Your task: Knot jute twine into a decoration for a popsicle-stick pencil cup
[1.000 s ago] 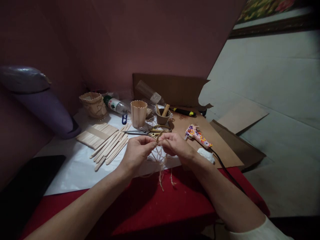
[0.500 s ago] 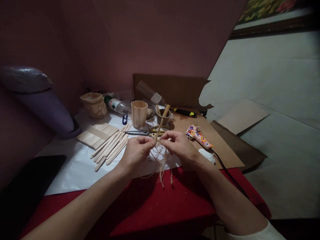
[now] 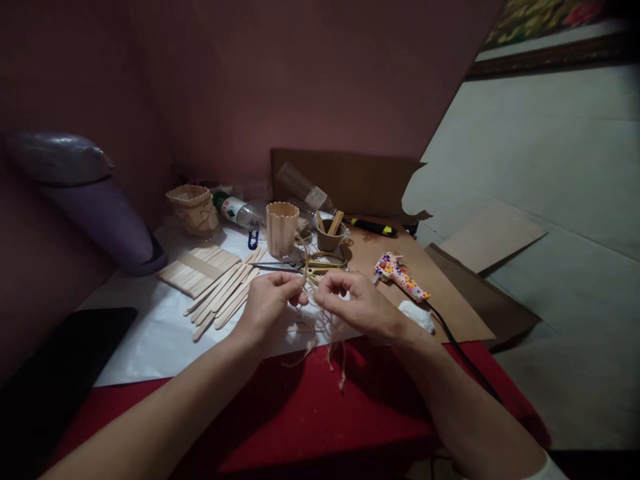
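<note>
Strands of jute twine run between my hands, with loose ends dangling over the red cloth. My left hand pinches the twine between thumb and fingertips, and a length of it sticks up above the pinch. Just to the right, my right hand has its fingers closed on other strands of the same twine. Gold-handled scissors lie right behind my hands, blades to the left. Beyond them stands a cup made of craft sticks. A small pot beside it holds a couple of sticks.
Loose craft sticks and a banded bundle lie at left on white paper. A patterned glue gun with a black cord rests on cardboard at right, near a utility knife. Plastic bottles lie behind.
My hands have drawn slightly apart. The upright length of twine has shifted left with my left hand, and the dangling ends have swung and spread lower.
</note>
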The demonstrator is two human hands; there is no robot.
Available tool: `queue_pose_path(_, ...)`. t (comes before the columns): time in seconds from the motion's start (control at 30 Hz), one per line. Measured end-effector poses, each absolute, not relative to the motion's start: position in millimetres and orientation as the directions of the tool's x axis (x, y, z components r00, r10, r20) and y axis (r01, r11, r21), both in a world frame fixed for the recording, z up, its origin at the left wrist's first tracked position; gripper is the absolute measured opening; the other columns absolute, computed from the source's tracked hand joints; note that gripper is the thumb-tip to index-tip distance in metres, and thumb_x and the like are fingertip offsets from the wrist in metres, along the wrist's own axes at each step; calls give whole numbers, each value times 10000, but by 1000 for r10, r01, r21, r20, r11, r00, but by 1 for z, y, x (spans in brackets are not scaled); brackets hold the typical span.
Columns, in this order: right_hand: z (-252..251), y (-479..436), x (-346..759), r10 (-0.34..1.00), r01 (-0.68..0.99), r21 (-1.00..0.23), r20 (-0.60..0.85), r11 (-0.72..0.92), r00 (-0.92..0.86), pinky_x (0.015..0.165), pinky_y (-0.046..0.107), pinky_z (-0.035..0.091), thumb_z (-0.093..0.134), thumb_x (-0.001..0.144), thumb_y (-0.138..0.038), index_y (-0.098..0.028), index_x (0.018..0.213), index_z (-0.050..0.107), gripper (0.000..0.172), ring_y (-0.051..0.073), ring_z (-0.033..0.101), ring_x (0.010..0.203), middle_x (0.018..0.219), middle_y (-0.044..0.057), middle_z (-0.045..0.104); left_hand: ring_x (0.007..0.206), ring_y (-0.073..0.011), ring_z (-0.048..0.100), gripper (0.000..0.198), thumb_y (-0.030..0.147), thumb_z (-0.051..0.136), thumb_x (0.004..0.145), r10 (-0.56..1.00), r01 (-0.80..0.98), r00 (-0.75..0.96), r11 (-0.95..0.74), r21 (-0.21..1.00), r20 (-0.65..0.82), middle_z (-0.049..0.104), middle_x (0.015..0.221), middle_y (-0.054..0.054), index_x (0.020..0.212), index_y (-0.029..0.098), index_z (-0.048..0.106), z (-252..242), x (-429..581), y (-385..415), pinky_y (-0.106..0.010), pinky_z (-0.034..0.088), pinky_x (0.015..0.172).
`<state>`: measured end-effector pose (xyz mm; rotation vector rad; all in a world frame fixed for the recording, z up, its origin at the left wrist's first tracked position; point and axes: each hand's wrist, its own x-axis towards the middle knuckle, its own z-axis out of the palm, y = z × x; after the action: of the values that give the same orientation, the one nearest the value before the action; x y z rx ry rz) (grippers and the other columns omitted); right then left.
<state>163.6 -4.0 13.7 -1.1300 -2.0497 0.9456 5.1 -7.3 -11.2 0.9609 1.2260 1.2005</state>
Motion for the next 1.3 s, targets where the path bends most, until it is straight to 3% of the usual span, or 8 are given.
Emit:
queue_pose_path(0.27,7,-14,160,716,523,-629,76,575,-694,536,226,256,544,777,-178,-169,633,477,159,84,395,568,601,-32,482,482,-74,491,114,202,638,627,977,-365,-43,177,914,-207,636,585,-47,606,102,588,-5,3,-4,-195,349,490)
queue_pose_path(0.4,6,-8,170,760,686,-403,39,606,-649,526,257,221,553,792,-234,-179,637,542,165,100,377,541,581,-5,505,425,-61,451,161,127,618,618,986,-497,45,162,853,-161,472,456,40,545,139,475,2,-1,-1,-183,338,449)
queue_pose_path(0.53,14,5,187,881,850,-235,86,471,-465,579,294,290,587,764,-244,-184,637,611,142,162,456,624,653,61,564,328,-7,243,187,128,607,652,981,-488,36,182,854,-189,413,450,69,574,151,438,5,-5,0,-156,152,348)
queue_pose_path(0.7,15,10,179,818,663,-555,552,503,-158,848,340,384,428,808,-81,-154,925,610,228,203,510,988,1045,120,567,314,4,225,196,216,658,675,972,-416,120,233,879,-202,460,477,61,624,149,481,1,1,-6,-155,103,341)
queue_pose_path(0.87,4,1,150,927,81,-976,166,204,-336,704,276,461,465,864,-379,-159,944,570,256,146,578,779,847,58,604,303,-7,249,237,309,701,666,969,-369,183,225,902,-167,501,462,55,682,152,524,-1,13,-14,-167,116,329)
queue_pose_path(1.03,0,1,151,849,10,-997,-72,-79,-524,387,189,258,395,842,-584,-135,809,560,479,57,372,431,621,7,535,297,-1,251,277,343,714,648,974,-291,158,203,935,-162,501,447,45,639,134,533,0,15,-16,-168,109,323)
queue_pose_path(1.17,3,4,156,869,189,-982,-95,-2,-485,386,219,153,394,815,-626,-143,576,517,553,55,245,401,462,-33,391,298,-4,255,282,367,698,661,975,-229,135,203,952,-175,484,431,47,635,133,544,-2,13,-15,-165,121,330)
queue_pose_path(1.3,8,3,159,901,254,-966,-65,51,-429,413,224,175,522,777,-540,-146,616,557,427,68,276,449,491,-43,373,304,-5,251,284,371,690,664,975,-175,137,195,965,-172,479,429,43,610,130,550,-1,12,-15,-169,122,336)
